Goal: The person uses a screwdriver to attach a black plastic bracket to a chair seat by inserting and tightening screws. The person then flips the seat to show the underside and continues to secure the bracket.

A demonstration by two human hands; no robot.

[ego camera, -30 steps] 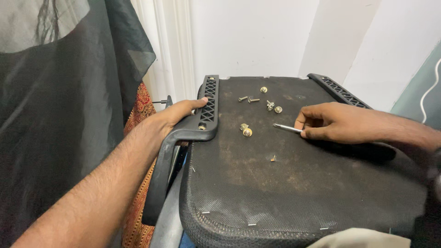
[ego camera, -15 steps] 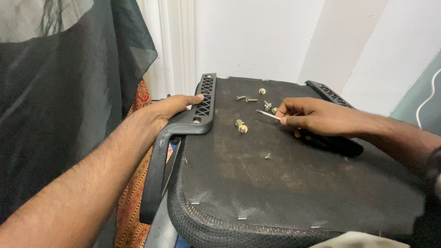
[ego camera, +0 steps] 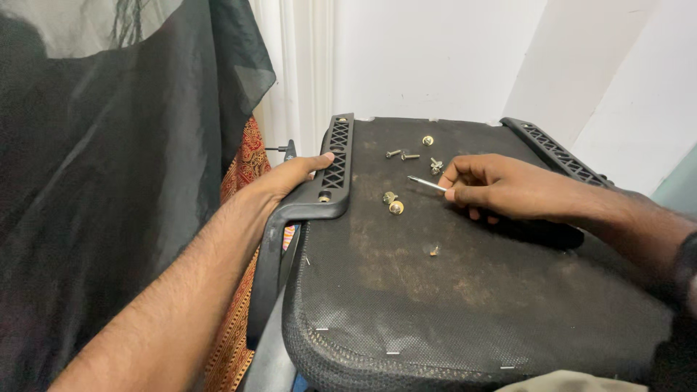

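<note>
An upturned chair seat [ego camera: 465, 305] with black fabric underside lies before me. My left hand [ego camera: 290, 178] grips the black plastic armrest bracket [ego camera: 330, 178] at the seat's left edge. My right hand [ego camera: 501, 189] rests on the fabric and pinches a thin metal tool [ego camera: 426, 184], its tip pointing left toward two brass-coloured screws with washers [ego camera: 393, 202]. Several more screws [ego camera: 417, 154] lie further back on the seat. One small screw [ego camera: 433, 250] sits alone nearer to me.
A second black armrest bracket [ego camera: 555, 150] runs along the seat's right edge. Dark sheer cloth [ego camera: 123, 167] hangs at the left over a red patterned fabric [ego camera: 243, 218]. White walls [ego camera: 435, 51] stand behind the seat.
My right hand has slid left across the seat with the thin tool, closer to the two screws. The left hand has stayed on the bracket.
</note>
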